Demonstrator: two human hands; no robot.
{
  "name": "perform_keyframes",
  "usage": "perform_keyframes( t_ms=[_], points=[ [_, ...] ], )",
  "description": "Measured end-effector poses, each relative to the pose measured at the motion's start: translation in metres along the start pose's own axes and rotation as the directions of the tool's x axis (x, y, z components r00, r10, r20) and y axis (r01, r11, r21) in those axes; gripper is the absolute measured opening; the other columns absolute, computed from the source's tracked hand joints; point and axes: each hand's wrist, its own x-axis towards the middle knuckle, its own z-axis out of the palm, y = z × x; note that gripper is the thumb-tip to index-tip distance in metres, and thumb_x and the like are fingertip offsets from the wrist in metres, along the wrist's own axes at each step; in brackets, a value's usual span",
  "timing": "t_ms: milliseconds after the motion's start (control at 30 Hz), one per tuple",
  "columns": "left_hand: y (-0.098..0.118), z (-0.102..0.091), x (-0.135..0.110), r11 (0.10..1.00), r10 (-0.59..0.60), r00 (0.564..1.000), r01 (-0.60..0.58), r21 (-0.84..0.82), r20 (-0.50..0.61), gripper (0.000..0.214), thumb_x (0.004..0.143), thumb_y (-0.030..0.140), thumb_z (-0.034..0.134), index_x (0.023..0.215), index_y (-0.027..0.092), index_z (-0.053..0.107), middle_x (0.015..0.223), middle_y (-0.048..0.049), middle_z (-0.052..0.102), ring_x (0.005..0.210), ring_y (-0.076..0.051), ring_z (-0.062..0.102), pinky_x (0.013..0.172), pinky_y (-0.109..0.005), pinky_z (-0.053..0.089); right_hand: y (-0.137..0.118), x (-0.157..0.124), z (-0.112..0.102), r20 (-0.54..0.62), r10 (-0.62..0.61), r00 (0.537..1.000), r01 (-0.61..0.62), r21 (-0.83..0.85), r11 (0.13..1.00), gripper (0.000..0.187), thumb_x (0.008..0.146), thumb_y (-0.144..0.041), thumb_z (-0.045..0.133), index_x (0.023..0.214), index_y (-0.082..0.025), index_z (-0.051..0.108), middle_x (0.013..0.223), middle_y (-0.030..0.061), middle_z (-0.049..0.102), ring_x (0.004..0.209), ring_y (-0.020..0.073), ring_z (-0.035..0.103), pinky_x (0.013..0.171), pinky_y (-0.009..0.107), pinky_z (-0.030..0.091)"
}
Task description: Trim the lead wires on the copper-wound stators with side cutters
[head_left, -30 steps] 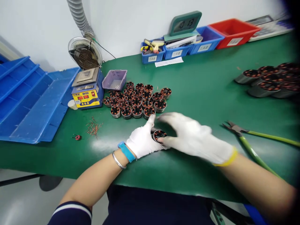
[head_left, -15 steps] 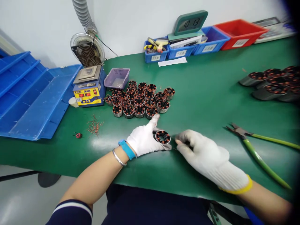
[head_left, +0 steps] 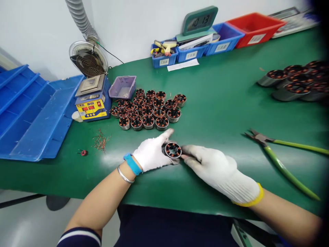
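Both hands wear white gloves and meet near the front of the green table [head_left: 221,113]. My left hand [head_left: 151,152] is wrapped round a small round metal stator [head_left: 172,150] with copper windings, its open face tilted toward me. My right hand [head_left: 216,168] is closed, its fingertips pinched against the stator's right side; what they pinch is too small to make out. Just behind the hands stands a cluster of several like stators [head_left: 149,109].
Green-handled cutters [head_left: 280,156] lie at the right. More stators [head_left: 295,84] sit far right. A yellow-and-blue solder unit [head_left: 92,103], fan [head_left: 88,61], purple tray [head_left: 122,87], blue trays [head_left: 33,113], rear bins [head_left: 205,44], clock [head_left: 199,21] and wire scraps [head_left: 101,140].
My right hand lifted off the stator, drew back to the right in a pinch, then came back in against the stator's side. My left hand kept hold of the stator.
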Motion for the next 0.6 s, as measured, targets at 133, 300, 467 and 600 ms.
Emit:
perform_keyframes(
  t_ms=[133, 300, 467, 600],
  points=[
    [0.006, 0.007, -0.006, 0.989, 0.126, 0.983, -0.114, 0.096, -0.13, 0.078, 0.07, 0.048, 0.077, 0.137, 0.02, 0.049, 0.123, -0.0078, 0.066, 0.111, -0.03, 0.063, 0.097, -0.045, 0.052, 0.006, 0.003, 0.0, 0.046, 0.012, 0.999, -0.012, -0.005, 1.0, 0.031, 0.091, -0.036, 0.044, 0.105, -0.029, 0.07, 0.094, 0.0026, 0.075, 0.082, 0.023, 0.068, 0.059, 0.029, 0.04],
    [0.008, 0.017, -0.009, 0.947, 0.32, 0.918, -0.314, 0.062, -0.235, 0.032, 0.088, 0.042, 0.063, 0.11, 0.019, 0.062, 0.112, -0.0064, 0.068, 0.102, -0.02, 0.063, 0.093, -0.035, 0.051, 0.011, 0.002, -0.01, 0.074, -0.066, 0.995, 0.057, 0.129, 0.99, 0.029, 0.089, -0.035, 0.042, 0.091, -0.025, 0.069, 0.086, 0.0025, 0.072, 0.075, 0.02, 0.065, 0.059, 0.028, 0.039],
    [0.011, 0.022, -0.002, 0.934, 0.355, 0.917, -0.338, 0.119, -0.182, 0.02, 0.081, 0.028, 0.059, 0.099, 0.018, 0.062, 0.1, -0.006, 0.064, 0.09, -0.02, 0.058, 0.082, -0.034, 0.049, 0.02, 0.002, -0.022, 0.181, -0.134, 0.974, 0.058, 0.377, 0.925, 0.029, 0.089, -0.039, 0.041, 0.075, -0.023, 0.062, 0.069, -0.0006, 0.064, 0.062, 0.0146, 0.056, 0.057, 0.026, 0.039],
    [0.012, 0.031, 0.0, 0.919, 0.371, 0.909, -0.331, 0.215, -0.187, 0.021, 0.075, 0.025, 0.054, 0.094, 0.018, 0.06, 0.096, -0.0065, 0.061, 0.085, -0.021, 0.053, 0.076, -0.035, 0.046, 0.02, 0.002, -0.028, 0.232, -0.121, 0.965, 0.019, 0.398, 0.917, 0.03, 0.088, -0.04, 0.042, 0.072, -0.022, 0.06, 0.062, -0.0011, 0.059, 0.055, 0.0135, 0.049, 0.052, 0.026, 0.035]
  ],
)
